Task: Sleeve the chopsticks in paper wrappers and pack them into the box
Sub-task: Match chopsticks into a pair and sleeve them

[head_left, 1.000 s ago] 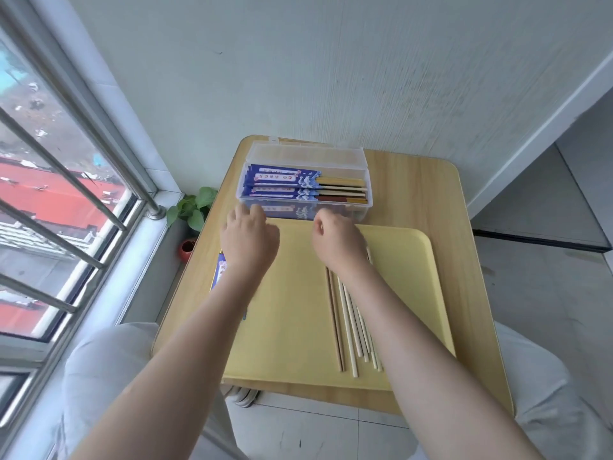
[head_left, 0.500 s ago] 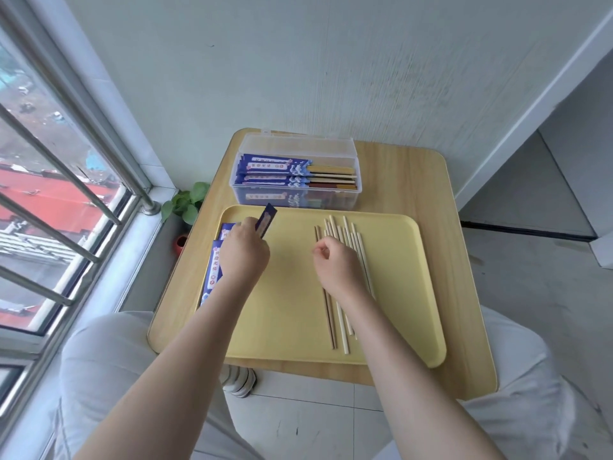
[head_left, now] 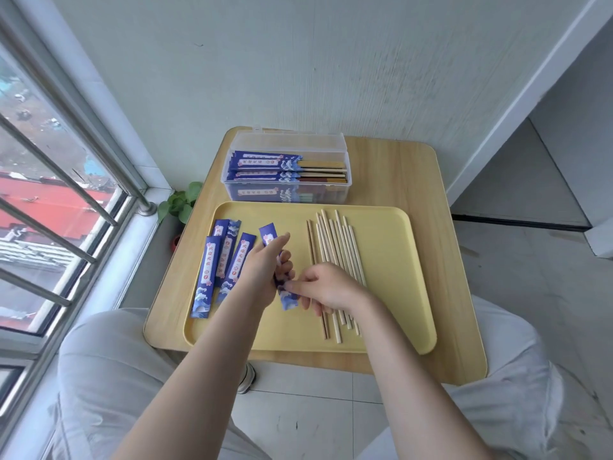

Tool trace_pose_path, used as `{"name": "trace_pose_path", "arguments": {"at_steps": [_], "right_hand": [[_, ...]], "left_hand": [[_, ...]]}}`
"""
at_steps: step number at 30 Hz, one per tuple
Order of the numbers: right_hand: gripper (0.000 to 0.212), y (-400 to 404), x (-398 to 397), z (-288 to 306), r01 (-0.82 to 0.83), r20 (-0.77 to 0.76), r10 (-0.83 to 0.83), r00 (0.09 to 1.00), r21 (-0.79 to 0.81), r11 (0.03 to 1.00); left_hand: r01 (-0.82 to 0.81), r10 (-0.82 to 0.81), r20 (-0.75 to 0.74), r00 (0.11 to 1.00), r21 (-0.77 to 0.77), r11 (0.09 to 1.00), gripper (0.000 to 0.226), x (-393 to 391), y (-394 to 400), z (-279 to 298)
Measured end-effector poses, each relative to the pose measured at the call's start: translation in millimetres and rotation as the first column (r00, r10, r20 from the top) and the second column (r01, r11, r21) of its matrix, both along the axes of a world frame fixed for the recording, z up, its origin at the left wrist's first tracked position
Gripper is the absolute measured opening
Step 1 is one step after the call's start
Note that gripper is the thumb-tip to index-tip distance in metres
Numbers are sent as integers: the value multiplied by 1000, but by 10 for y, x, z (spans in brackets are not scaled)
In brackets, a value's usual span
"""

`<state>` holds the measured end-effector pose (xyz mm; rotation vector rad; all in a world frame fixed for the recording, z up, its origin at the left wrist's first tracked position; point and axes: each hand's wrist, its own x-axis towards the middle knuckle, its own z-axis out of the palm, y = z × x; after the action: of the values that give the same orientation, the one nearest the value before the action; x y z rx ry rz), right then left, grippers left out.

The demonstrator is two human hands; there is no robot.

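A yellow tray (head_left: 391, 247) lies on the small wooden desk (head_left: 408, 174), and everything else is placed against it. Above the tray's middle the left hand (head_left: 265, 265) holds one blue paper wrapper (head_left: 269, 234) upright-slanted, its grip clamped round the wrapper's mid-length. The right hand (head_left: 326, 287) is just beside it, thumb and forefinger pinched together on the wrapper's lower end. On the tray's left part lie the loose wrappers (head_left: 212, 267), overlapping one another. On its right part lie the bare chopsticks (head_left: 335, 240) side by side, their near ends hidden under the right wrist. Beyond the tray's far edge, just beside it, stands the clear plastic box (head_left: 287, 194) with sleeved chopsticks (head_left: 265, 162) stacked inside. A green potted plant (head_left: 180, 204) shows off the desk's left side.
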<state>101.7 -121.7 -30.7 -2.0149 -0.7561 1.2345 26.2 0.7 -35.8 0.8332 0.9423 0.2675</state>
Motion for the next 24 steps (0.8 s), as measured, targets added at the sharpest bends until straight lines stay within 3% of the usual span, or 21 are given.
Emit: {"name": "trace_pose_path", "arguments": {"at_steps": [3, 6, 8, 13, 24], "right_hand": [[20, -58, 59, 33, 64, 175, -55, 983, -43, 997], [13, -31, 108, -51, 175, 520, -91, 849, -114, 978], [18, 18, 77, -96, 185, 615, -43, 787, -169, 968], [18, 160, -32, -117, 191, 667, 32, 744, -259, 947], [15, 270, -49, -98, 319, 540, -120, 833, -291, 902]], "left_hand": [[32, -6, -157, 988, 161, 986, 32, -54, -13, -107], [85, -28, -264, 964, 206, 975, 24, -130, -21, -200], [140, -69, -302, 951, 221, 965, 27, -171, -39, -238], [162, -96, -291, 952, 209, 964, 27, -215, -75, -217], [204, -164, -223, 961, 169, 964, 27, -256, -48, -209]]}}
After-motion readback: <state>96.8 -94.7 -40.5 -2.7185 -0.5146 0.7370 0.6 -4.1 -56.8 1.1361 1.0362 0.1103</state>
